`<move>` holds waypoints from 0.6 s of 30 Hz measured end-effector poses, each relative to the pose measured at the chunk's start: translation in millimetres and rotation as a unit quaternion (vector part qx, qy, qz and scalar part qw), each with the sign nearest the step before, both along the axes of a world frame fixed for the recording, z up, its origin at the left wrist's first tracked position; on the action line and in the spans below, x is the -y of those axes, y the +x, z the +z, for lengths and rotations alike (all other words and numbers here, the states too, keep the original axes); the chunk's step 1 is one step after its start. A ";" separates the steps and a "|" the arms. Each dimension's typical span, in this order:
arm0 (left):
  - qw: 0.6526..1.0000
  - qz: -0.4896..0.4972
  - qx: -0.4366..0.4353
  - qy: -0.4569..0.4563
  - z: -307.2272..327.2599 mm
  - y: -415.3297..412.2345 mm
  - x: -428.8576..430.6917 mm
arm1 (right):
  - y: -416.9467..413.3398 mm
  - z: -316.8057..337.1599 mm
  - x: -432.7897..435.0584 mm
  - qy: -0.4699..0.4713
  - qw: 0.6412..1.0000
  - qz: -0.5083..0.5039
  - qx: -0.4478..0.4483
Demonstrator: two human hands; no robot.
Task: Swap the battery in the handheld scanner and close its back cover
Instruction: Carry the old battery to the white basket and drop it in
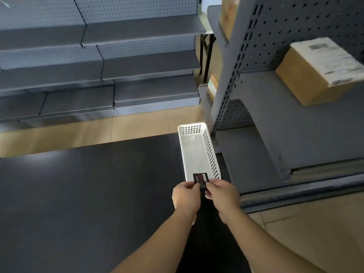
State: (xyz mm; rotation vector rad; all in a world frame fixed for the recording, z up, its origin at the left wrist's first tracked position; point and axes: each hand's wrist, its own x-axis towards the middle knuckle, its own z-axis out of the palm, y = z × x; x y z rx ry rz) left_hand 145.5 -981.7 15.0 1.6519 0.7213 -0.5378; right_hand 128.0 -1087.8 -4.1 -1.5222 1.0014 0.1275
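Left hand [186, 196], right hand [221, 195] gripping battery [201, 182], label unreadable

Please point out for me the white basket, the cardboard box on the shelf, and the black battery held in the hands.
white basket [211, 152]: head view, its perforated right wall.
cardboard box [301, 79]: head view, its brown front side.
black battery [201, 180]: head view, its labelled face.

Both bare forearms reach forward and converge, the hands close together. The left hand [185, 196] and the right hand [221, 194] each curl their fingers inward, pinching a small dark battery [201, 182] held between their fingertips.
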 end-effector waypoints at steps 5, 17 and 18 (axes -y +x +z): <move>0.998 0.009 -0.012 0.056 -21.8 7.6 9.9 | 7.8 -23.9 2.8 -0.027 0.999 0.022 -0.031; 0.988 -0.088 -0.001 0.127 -23.4 17.6 17.9 | 25.7 -21.4 -6.2 -0.170 0.976 0.118 -0.072; 0.989 -0.086 0.002 0.120 -21.6 15.6 18.0 | 23.7 -19.1 -7.1 -0.183 0.973 0.119 -0.072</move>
